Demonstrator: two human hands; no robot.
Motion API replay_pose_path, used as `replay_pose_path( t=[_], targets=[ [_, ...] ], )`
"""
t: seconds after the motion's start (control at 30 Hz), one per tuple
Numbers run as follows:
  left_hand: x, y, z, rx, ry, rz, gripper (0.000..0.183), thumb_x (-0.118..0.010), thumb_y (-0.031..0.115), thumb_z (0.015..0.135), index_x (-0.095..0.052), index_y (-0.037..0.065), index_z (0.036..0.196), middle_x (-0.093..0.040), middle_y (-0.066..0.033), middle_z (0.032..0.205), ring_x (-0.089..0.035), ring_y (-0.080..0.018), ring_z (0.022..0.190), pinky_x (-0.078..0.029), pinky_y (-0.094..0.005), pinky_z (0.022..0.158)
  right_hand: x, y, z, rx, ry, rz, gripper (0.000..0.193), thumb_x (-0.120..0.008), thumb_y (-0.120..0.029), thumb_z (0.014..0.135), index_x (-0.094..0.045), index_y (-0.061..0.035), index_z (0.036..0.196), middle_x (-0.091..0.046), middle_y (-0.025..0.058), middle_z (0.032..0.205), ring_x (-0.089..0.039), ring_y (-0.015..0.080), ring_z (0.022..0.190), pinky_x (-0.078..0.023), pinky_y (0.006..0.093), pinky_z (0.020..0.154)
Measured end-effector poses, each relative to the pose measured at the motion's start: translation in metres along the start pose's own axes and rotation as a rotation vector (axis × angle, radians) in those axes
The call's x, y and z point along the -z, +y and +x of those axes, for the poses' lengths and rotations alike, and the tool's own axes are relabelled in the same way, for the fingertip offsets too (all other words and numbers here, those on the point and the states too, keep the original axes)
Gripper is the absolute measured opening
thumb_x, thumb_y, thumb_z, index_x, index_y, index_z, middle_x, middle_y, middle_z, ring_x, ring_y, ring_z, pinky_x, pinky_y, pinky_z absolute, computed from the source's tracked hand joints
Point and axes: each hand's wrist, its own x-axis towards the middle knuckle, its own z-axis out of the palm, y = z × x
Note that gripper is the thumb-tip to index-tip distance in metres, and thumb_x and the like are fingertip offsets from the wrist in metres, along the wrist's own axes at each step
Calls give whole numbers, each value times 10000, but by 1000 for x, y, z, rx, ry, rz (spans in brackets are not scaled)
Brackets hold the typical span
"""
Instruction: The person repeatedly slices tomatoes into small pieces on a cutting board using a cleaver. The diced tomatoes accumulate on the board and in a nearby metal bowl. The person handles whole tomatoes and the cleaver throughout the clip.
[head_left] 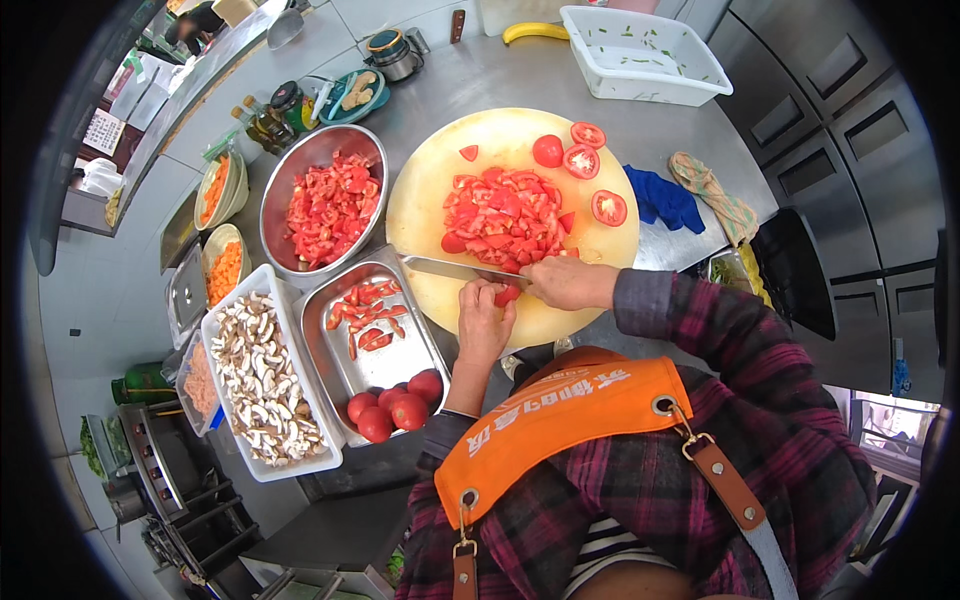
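1. Head view: both hands are at the lower edge of the round yellow cutting board (pixel 415 195), mid-frame. Right hand (pixel 568 283) is wrapped fully around the handle of a knife (pixel 450 268), blade pointing left.
2. Left hand (pixel 485 325) is half curled, fingertips on a tomato piece (pixel 508 295) near the frame's centre, just below the blade. Looks like that's to stop it rolling, with the fingers tucked for safety, I'd guess.
3. Chopped tomato (pixel 505 215) sits heaped above the knife, probably to leave cutting room near the body. Cut tomatoes (pixel 608 207) are parked at the board's upper right, likely within easy reach.
4. Containers! Steel bowl (pixel 277 205), upper left: full of chopped tomato. Steel tray (pixel 412 345) below it: thin red pieces (pixel 368 315) one end, round tomatoes (pixel 408 411) the other, presumably kept apart on purpose.
5. White tub (pixel 300 467), lower left: sliced mushrooms (pixel 265 370). Pale bowls (pixel 239 190) above it: orange chunks (pixel 226 272).
6. Upper right, white basin (pixel 640 87): just scattered green bits (pixel 640 50).
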Motion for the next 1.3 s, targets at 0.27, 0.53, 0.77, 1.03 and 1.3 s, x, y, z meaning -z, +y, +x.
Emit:
replay_pose_path(
  t=[0.27, 0.53, 0.77, 1.03, 1.3],
  targets=[
    [1, -7, -7, 6, -13, -32, 351, -724, -4, 692, -544, 32, 991, -532, -171, 1030, -530, -369, 989, -471, -445, 854, 31, 0, -13, 39, -64, -71, 278, -533, -216, 907, -600, 22, 1035, -651, 232, 846, -643, 390, 820, -496, 478, 725],
    [0, -5, -6, 43, -32, -38, 340, -726, 14, 700, -541, 24, 985, -530, -182, 1029, -532, -375, 982, -469, -446, 852, 44, 5, -12, 53, 15, -93, 288, -505, -232, 899, -626, 29, 878, -634, 182, 695, -651, 329, 686, -504, 433, 665],
    [-4, -1, -5, -19, 64, 23, 313, -760, 42, 697, -557, 41, 935, -541, -170, 979, -551, -354, 942, -476, -425, 804, 53, 10, -20, -47, -164, -4, 301, -507, -223, 888, -620, 39, 984, -618, 193, 686, -643, 347, 685, -499, 444, 672],
    [-5, 0, -3, -53, 10, 16, 314, -740, 31, 710, -543, 32, 955, -522, -163, 998, -528, -363, 950, -469, -447, 814, -2, 10, 9, -62, 0, 226, 320, -542, -244, 885, -619, 42, 1007, -643, 245, 780, -656, 382, 761, -502, 465, 713],
    [-6, -5, 66, -253, 6, 160, 195, -698, 47, 758, -585, 43, 916, -533, -130, 1003, -539, -337, 957, -470, -419, 832, 55, 37, -3, 16, 230, 201, 288, -568, -257, 916, -616, -9, 1053, -643, 237, 861, -630, 389, 847, -476, 472, 767]
  ],
)
